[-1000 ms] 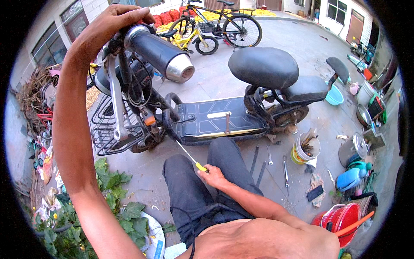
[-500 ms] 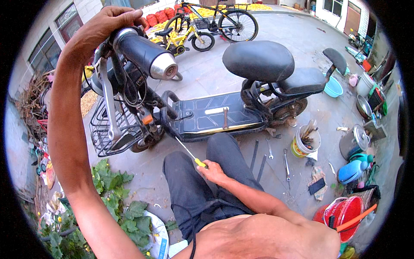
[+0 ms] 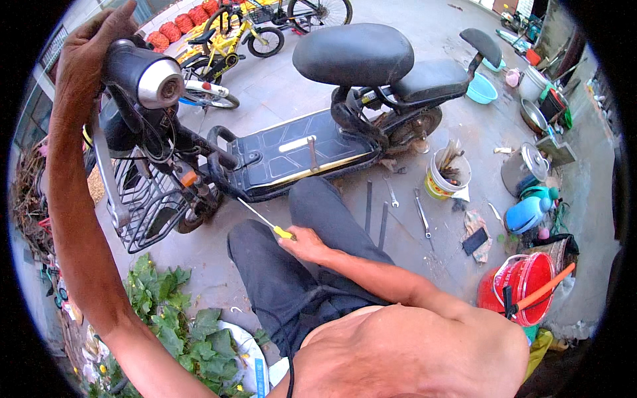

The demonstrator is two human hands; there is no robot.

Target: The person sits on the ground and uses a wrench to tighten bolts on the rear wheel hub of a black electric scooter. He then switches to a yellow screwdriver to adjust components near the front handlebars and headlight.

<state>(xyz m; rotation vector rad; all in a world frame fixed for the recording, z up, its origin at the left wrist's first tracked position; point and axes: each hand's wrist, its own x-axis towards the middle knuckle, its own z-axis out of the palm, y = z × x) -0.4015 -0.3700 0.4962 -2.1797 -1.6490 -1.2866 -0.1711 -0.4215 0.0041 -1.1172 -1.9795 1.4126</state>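
Observation:
A black electric scooter [image 3: 252, 154] stands across the view in front of my knees. My left hand [image 3: 85, 56] is at its handlebar, beside the silver-rimmed headlight [image 3: 159, 84]; some of its fingers are hidden, and one digit sticks up. Below the headlight hangs a wire basket [image 3: 142, 212]. In my right hand [image 3: 306, 245], above my thighs, is a screwdriver with a yellow handle [image 3: 284, 233]. Its thin shaft points toward the lower front edge of the footboard; whether the tip touches is unclear. A small wrench [image 3: 312, 154] lies on the footboard near a pale strip.
To the right, wrenches [image 3: 422, 213] and dark flat bars [image 3: 383, 224] lie on the ground near a tool bucket [image 3: 448, 174]. Farther right are a red bucket [image 3: 531, 285] and a blue jug [image 3: 527, 215]. Leafy plants [image 3: 169, 312] grow at the lower left; bicycles [image 3: 239, 50] stand behind.
The view has shifted, so the scooter and both hands appear farther left. My left hand stays at the handlebar, with one digit now raised. My right hand still holds the screwdriver.

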